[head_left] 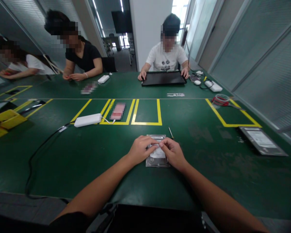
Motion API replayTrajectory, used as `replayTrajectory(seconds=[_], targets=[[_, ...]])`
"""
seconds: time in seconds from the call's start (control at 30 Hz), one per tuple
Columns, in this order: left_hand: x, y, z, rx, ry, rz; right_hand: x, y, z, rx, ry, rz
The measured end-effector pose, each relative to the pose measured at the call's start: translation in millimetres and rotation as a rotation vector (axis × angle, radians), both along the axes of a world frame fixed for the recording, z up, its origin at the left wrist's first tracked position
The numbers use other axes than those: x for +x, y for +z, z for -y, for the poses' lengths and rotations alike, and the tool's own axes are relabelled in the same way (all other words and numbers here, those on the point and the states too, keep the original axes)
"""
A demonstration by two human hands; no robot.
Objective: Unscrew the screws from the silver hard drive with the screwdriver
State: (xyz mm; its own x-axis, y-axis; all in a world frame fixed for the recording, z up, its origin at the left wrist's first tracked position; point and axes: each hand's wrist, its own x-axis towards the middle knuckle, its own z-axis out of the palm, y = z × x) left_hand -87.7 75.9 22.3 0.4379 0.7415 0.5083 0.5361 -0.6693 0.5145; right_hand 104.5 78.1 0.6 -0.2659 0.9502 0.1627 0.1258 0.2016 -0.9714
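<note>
Flat on the green table in front of me lies a hard drive [157,162] with a white label. My left hand [141,149] is over its left side, thumb and fingers closed in a pinch. From the right, my right hand [175,153] meets it, also pinching, the fingertips of both hands close together above the label. Whatever sits between the fingertips is too small to make out. Just beyond my right hand rests a thin screwdriver [171,132], its shaft pointing away from me.
At right lies a larger labelled drive-like unit [262,141], near red-handled pliers [220,102]. A white power bank [88,120] with a black cable joins a phone [118,111]. Yellow bins [11,119] stand left. Opposite, a co-worker holds a black panel [164,78]; two more people sit left.
</note>
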Motion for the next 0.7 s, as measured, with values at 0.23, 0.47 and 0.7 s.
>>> replayTrajectory(seconds=[0.23,0.47,0.7], targets=[[4.8,-14.2,-0.2,0.216,0.054,0.045,0.6,3.0,0.5,-0.039,0.036,-0.014],[3.8,-22.1,0.0,0.333,0.066,-0.057,0.8,0.3,-1.7,-0.044,0.046,-0.019],[4.9,-24.6,-0.7,0.322,0.088,-0.02,-0.7,0.2,-1.9,-0.006,0.031,0.019]])
